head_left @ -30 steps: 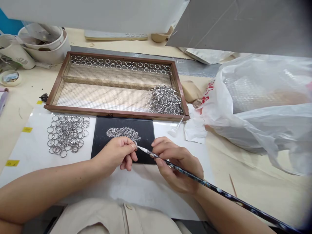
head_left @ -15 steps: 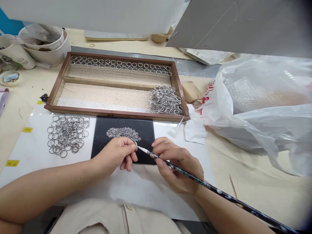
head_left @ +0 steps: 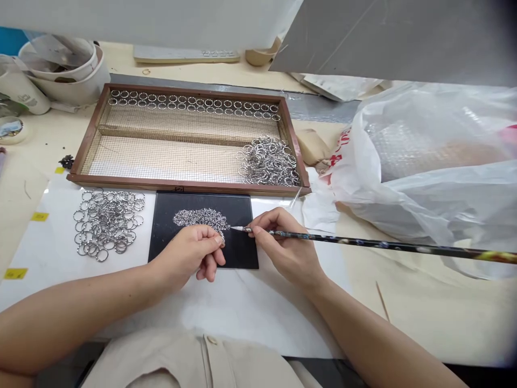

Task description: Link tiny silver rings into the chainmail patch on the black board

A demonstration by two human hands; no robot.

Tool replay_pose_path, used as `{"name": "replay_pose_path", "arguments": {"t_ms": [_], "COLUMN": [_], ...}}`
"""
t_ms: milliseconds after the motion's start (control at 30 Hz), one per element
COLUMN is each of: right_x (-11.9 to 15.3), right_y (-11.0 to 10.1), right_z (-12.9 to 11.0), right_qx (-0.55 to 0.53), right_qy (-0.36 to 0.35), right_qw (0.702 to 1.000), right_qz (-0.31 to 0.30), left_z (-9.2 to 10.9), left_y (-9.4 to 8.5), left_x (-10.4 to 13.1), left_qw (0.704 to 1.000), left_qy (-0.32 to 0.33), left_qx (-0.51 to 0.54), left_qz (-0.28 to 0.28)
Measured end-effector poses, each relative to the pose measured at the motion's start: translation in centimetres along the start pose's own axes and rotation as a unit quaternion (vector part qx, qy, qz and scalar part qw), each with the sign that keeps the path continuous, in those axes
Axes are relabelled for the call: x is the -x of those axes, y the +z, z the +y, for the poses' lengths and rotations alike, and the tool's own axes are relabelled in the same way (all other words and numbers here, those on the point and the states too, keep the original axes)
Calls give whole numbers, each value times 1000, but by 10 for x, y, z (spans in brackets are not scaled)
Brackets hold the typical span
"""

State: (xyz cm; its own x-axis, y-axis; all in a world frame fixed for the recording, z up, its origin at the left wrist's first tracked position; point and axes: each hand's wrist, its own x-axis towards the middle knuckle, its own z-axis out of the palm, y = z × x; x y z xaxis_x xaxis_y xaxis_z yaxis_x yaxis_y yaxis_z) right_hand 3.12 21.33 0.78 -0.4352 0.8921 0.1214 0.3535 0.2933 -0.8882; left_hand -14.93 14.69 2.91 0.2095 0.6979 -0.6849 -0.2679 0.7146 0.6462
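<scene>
Between the thumb and fingers of my left hand a small silver ring is pinched, most of it hidden by the fingers. My right hand grips a long dark patterned pen-like stick with a white pointed tip. That tip touches or hovers at the right edge of a pile of tiny silver beads; I cannot tell which. The beads lie on a black board below both hands. To the left, a heap of silver rings rests on the white sheet.
Behind the board stands a wooden-framed mesh tray with two rows of rings and a ring heap at its right. A plastic bag bulges on the right. White tubs are at back left. A thin brown stick lies at right.
The stick's tip has left the ring in my left hand and moved to the bead pile. My right hand has turned, bringing the stick nearly level. My left hand keeps its pinch.
</scene>
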Motion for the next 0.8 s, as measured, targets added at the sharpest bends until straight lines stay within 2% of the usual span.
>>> {"name": "replay_pose_path", "arguments": {"t_ms": [300, 500, 633, 800], "right_x": [1, 0, 4, 10], "right_y": [1, 1, 0, 0], "right_z": [-1, 0, -4, -11], "right_qx": [3, -5, -94, -226], "right_qy": [11, -6, -48, -100], "right_qw": [1000, 1000, 994, 969], "right_qz": [-3, 3, 4, -28], "left_z": [0, 1, 2, 2], "left_y": [-1, 0, 1, 1], "left_x": [-1, 1, 1, 0], "left_qw": [1000, 1000, 1000, 1000], "left_qy": [3, 1, -1, 1], "left_qx": [2, 8, 20, 8], "left_qz": [-3, -2, 2, -2]}}
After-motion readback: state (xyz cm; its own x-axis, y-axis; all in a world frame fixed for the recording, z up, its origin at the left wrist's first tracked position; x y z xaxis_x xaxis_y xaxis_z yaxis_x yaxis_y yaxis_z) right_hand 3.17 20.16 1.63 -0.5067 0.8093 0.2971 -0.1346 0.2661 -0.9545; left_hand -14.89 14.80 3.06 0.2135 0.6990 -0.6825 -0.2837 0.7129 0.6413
